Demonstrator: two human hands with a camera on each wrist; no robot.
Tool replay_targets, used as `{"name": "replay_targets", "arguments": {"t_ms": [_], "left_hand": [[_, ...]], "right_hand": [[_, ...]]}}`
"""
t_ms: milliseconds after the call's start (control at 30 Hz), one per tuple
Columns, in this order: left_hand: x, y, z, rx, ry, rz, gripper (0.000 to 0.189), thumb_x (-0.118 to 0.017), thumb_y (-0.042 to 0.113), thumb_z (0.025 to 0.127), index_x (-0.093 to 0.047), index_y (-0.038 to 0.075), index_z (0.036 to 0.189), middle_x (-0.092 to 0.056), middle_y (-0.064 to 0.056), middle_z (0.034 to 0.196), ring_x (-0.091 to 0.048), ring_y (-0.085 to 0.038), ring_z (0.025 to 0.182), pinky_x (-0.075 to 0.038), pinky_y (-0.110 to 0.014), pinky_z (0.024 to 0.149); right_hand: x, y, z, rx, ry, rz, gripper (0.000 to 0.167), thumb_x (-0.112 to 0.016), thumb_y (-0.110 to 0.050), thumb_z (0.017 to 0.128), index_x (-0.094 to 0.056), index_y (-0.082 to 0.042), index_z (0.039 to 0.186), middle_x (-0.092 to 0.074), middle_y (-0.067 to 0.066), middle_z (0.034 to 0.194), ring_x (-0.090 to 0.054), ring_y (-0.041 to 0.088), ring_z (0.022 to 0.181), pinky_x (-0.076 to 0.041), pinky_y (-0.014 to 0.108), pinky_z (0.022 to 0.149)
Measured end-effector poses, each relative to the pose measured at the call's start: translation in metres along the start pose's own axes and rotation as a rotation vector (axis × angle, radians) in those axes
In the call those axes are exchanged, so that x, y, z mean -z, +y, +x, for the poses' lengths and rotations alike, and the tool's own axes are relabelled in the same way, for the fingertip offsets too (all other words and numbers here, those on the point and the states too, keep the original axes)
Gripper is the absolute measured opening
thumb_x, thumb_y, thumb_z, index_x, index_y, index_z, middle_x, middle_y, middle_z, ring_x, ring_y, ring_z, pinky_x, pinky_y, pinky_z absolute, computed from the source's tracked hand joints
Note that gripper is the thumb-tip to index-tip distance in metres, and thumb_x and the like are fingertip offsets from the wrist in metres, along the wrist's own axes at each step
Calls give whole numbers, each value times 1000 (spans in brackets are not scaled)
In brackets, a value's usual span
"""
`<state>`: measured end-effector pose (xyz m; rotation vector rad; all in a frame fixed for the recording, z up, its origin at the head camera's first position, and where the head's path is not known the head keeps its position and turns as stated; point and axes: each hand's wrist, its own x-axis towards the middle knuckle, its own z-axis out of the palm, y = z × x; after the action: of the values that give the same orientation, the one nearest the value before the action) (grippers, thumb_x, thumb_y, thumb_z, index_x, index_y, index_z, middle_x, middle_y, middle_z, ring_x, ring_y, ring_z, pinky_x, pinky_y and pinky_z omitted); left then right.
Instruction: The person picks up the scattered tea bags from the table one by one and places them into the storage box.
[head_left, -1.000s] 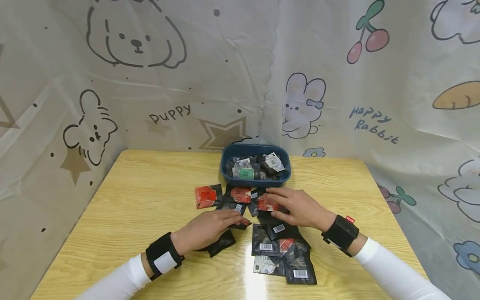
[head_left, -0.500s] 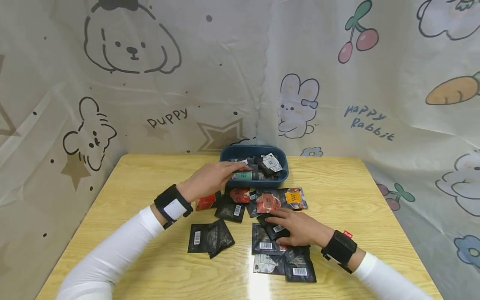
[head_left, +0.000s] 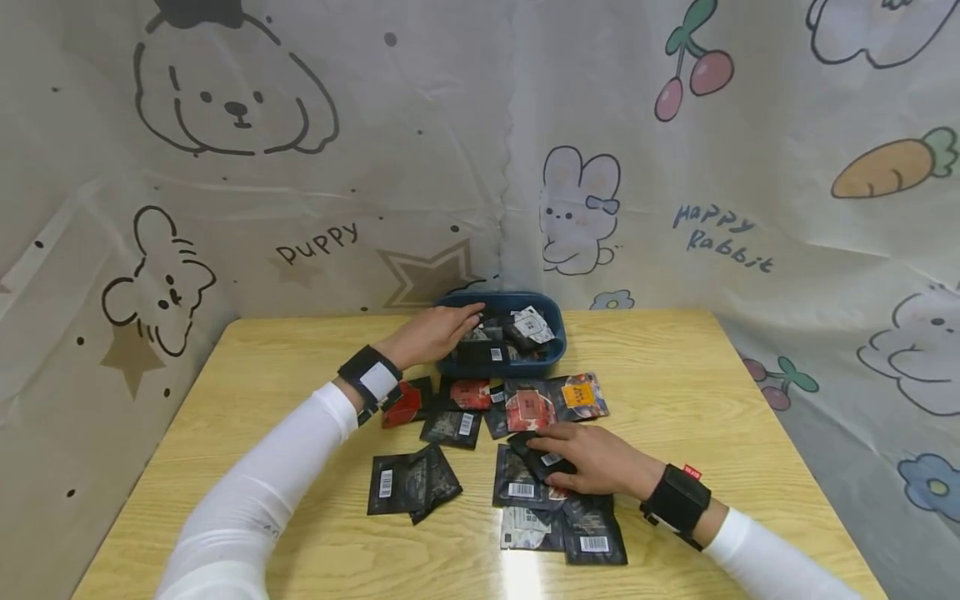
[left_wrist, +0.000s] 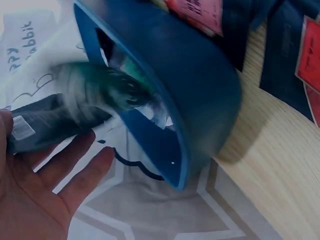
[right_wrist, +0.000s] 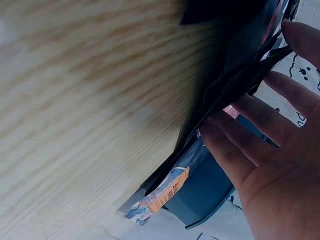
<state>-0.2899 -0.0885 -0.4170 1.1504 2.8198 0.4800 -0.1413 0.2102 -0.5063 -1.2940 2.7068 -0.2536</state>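
My left hand hovers over the left side of the dark blue container. In the left wrist view this hand holds a black packet with a white label between thumb and fingers. Beyond it a blurred dark green packet overlaps the container's opening. My right hand has its fingertips on a black packet atop the right-hand pile. In the right wrist view its fingers are spread and fairly straight, tips against the packet edges.
Red-fronted packets and an orange-labelled packet lie before the container. Two black packets overlap at front left. A grey-white packet lies at the pile's near edge. A patterned curtain hangs behind the wooden table.
My left hand has moved from the table packets to the container, where a black packet now covers the green-labelled one. My right hand has shifted from the red packet to the black one nearer me.
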Motion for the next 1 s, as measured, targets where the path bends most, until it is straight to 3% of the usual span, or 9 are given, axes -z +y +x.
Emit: {"name": "replay_targets", "arguments": {"t_ms": [133, 233, 333, 467, 567, 667, 833, 1000], "left_hand": [[-5, -2, 3, 3, -7, 46, 45, -38, 25, 107, -42, 6, 148, -67, -4, 88, -61, -15, 75, -48, -37, 77], [-10, -5, 7, 9, -13, 101, 44, -40, 24, 107, -43, 9, 148, -69, -7, 110, -65, -17, 92, -51, -39, 84], [-16, -9, 11, 18, -11, 149, 44, -42, 23, 106, -43, 11, 148, -62, -9, 129, -62, -24, 111, -49, -42, 95], [-23, -14, 16, 56, -75, 177, 50, -38, 32, 107, -34, 13, 153, -44, -11, 148, -45, -30, 133, -36, -46, 109], [-27, -15, 17, 95, -153, 159, 58, -31, 44, 106, -25, 16, 156, -31, -10, 156, -29, -32, 142, -23, -51, 115], [-29, -15, 16, 115, -189, 142, 62, -28, 50, 105, -21, 18, 157, -24, -9, 159, -21, -32, 145, -17, -55, 116], [-27, -14, 5, 101, -156, 133, 62, -30, 50, 104, -20, 18, 157, -19, -8, 160, -17, -32, 146, -15, -56, 116], [-23, -6, -16, 40, -70, 118, 64, -33, 50, 104, -21, 18, 157, -15, -8, 162, -12, -32, 147, -14, -55, 116]], "right_hand": [[2, -1, 1, 15, 10, -11, 54, -61, -43, 95, -52, -19, 142, -52, 8, 141, -53, 25, 124, -50, 42, 94], [3, -2, 1, 32, 23, -6, 50, -58, -41, 97, -52, -19, 142, -53, 7, 139, -55, 24, 122, -50, 42, 94], [3, -3, 2, 51, 52, -1, 45, -56, -35, 100, -53, -19, 142, -56, 6, 137, -57, 22, 120, -51, 40, 93], [1, -5, 3, 88, 129, -20, 40, -59, -21, 98, -57, -18, 137, -61, 6, 131, -61, 21, 114, -53, 37, 89], [0, -5, 3, 118, 191, -36, 39, -63, -14, 95, -60, -16, 134, -63, 6, 126, -62, 20, 111, -54, 36, 87], [2, -6, 1, 131, 235, -33, 37, -64, -11, 94, -63, -16, 131, -64, 5, 125, -62, 19, 111, -54, 34, 88], [15, -10, -7, 144, 283, -32, 39, -66, -8, 92, -64, -17, 130, -64, 3, 126, -62, 18, 112, -53, 34, 89], [38, -13, -16, 146, 335, -40, 45, -71, -6, 87, -63, -14, 131, -64, 5, 125, -62, 21, 111, -54, 37, 87]]}}
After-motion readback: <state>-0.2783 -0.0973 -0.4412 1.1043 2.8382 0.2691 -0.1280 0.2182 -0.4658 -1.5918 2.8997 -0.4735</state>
